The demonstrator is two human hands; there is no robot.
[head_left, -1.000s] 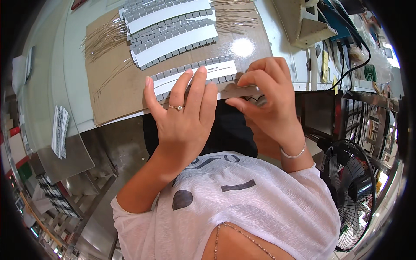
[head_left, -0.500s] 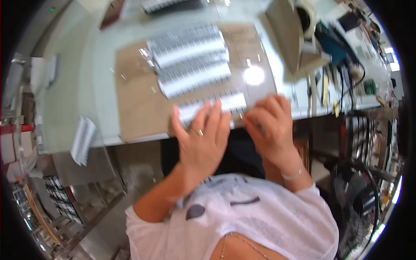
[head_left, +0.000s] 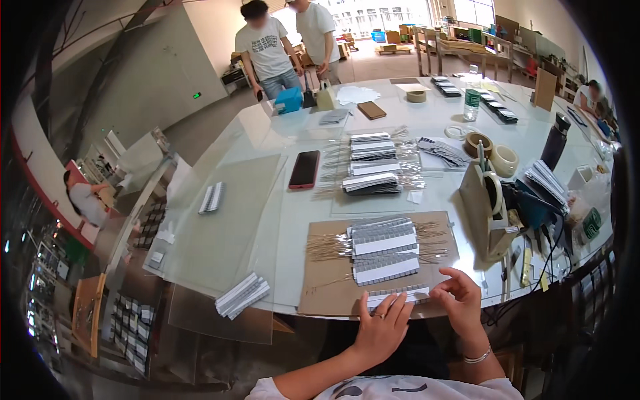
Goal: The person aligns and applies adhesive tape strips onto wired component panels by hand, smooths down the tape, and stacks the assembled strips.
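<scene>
A white-and-grey segmented strip [head_left: 419, 292] lies near the front edge of a brown cardboard sheet [head_left: 327, 283]. My left hand [head_left: 381, 328] rests on it, fingers stretched and spread along its near side. At the strip's right end is my right hand [head_left: 460, 303], thumb and index finger curved with a gap between them; no held thing shows there. Just beyond, on the same cardboard, more such strips [head_left: 385, 245] lie in overlapping rows. Thin wires [head_left: 432, 241] stick out from both their ends.
Farther back are stacked strips [head_left: 371, 181], a phone [head_left: 305, 169] and a water bottle [head_left: 471, 105]. A holder with tape rolls [head_left: 479, 217] and a dark flask [head_left: 555, 141] stand on the right. Loose strips [head_left: 243, 295] lie left on glass. Two people [head_left: 267, 57] stand beyond the table.
The view has tilted up, bringing the far table and room into sight. My left hand stays on the strip. The right thumb and index finger are farther apart than before.
</scene>
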